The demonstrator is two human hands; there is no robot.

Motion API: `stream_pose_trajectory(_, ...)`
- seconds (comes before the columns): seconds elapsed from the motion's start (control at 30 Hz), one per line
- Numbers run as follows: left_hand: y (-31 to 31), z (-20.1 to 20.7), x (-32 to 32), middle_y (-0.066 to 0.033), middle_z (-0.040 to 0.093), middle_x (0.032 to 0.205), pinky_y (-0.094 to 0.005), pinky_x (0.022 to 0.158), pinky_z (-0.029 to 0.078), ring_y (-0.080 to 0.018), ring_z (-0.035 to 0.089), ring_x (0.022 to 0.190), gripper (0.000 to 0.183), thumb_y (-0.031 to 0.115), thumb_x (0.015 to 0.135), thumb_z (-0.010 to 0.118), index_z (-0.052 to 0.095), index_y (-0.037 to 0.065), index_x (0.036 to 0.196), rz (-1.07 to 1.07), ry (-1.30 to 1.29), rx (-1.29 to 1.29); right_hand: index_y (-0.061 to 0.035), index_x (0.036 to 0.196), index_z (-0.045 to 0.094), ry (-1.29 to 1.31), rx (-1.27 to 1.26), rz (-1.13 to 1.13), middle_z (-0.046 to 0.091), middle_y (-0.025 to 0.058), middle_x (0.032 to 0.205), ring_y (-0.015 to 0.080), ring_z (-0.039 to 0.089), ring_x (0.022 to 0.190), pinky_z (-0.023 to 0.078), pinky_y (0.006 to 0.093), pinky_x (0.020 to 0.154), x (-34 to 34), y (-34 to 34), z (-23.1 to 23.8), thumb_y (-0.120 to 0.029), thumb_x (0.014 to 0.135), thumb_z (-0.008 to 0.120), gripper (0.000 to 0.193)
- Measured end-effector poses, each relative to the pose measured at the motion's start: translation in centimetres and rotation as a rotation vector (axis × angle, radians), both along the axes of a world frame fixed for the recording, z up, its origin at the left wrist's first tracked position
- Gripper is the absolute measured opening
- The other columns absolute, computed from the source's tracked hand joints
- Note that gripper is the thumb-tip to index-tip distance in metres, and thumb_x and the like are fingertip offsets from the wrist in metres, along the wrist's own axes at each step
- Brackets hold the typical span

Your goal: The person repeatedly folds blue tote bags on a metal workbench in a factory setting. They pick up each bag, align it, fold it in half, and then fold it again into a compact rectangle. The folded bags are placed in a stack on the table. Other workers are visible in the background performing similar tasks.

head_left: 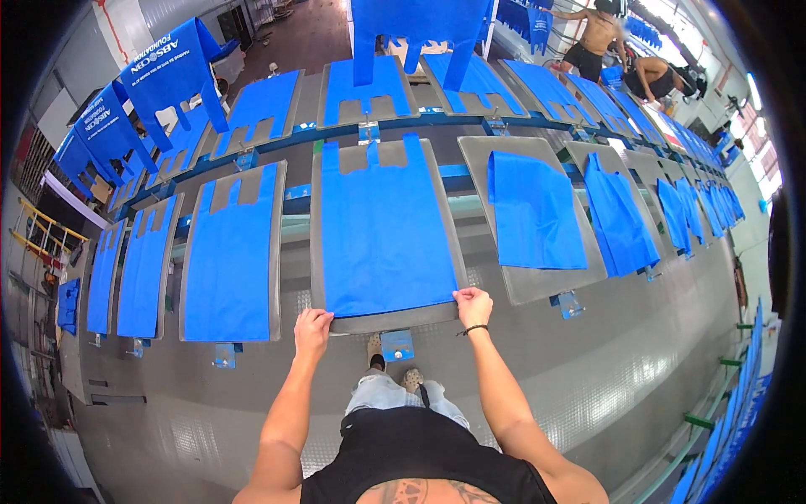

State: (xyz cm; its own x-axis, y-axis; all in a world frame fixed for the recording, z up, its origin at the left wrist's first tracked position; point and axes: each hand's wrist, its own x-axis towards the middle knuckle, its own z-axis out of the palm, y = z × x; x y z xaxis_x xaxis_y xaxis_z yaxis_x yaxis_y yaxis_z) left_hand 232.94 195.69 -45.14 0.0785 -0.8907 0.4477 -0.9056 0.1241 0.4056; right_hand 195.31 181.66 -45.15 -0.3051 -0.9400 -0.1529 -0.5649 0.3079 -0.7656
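Observation:
Before me a blue fabric bag (388, 235) lies flat on a grey board (395, 321), its handle strips pointing away from me. Its near left corner is pinched between the fingers of my left hand (313, 329). At the near right corner, my right hand (473, 307), with a dark band on the wrist, pinches the same bag. The bag's near edge runs taut between both hands, just short of the board's near edge. To the left, another blue bag (228, 260) is spread flat on its own board. A folded blue bag (537, 214) rests on the board to the right.
A metal bracket (398, 344) sticks out below my board. More boards with blue bags run left, right and in a far row. Printed blue bags (172, 71) hang at the upper left. Two people (594, 38) are at the far right. A yellow ladder (49, 235) stands left.

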Motion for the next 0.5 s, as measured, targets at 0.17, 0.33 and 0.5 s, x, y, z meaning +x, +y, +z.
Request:
stream_pose_trajectory(0.17, 0.6, -0.1, -0.2, -0.0061, 0.071, 0.097, -0.0418, 0.082, 0.053, -0.0283, 0.065, 0.094, 0.008, 0.008, 0.086, 0.074, 0.077, 0.008, 0.094, -0.001, -0.009, 0.028, -0.0037, 0.091, 0.081, -0.002, 0.004, -0.007, 0.079, 0.0154, 0.086, 0.0294, 0.078, 0.081, 0.060, 0.0399, 0.080, -0.2, 0.8, 0.1, -0.021, 0.082, 0.087, 0.020)
stream_pose_trajectory(0.33, 1.1, -0.1, -0.3, -0.0072, 0.070, 0.099, -0.0428, 0.083, 0.055, -0.0293, 0.065, 0.097, 0.013, 0.005, 0.087, 0.071, 0.077, 0.007, 0.098, -0.014, -0.007, 0.043, -0.0030, 0.089, 0.080, 0.018, -0.046, 0.005, 0.079, 0.0128, 0.082, 0.0236, 0.076, 0.076, 0.059, 0.0369, 0.074, -0.6, 1.3, -0.2, -0.021, 0.081, 0.088, 0.021)
stream_pose_trajectory(0.5, 1.4, 0.1, -0.5, -0.0077, 0.070, 0.098, -0.0430, 0.083, 0.056, -0.0299, 0.065, 0.096, 0.014, 0.004, 0.087, 0.071, 0.077, 0.007, 0.100, -0.024, -0.003, 0.076, -0.0013, 0.090, 0.080, -0.003, -0.065, -0.005, 0.079, 0.0125, 0.080, 0.0206, 0.075, 0.072, 0.059, 0.0353, 0.071, -0.9, 2.1, -0.5, -0.020, 0.080, 0.089, 0.023)
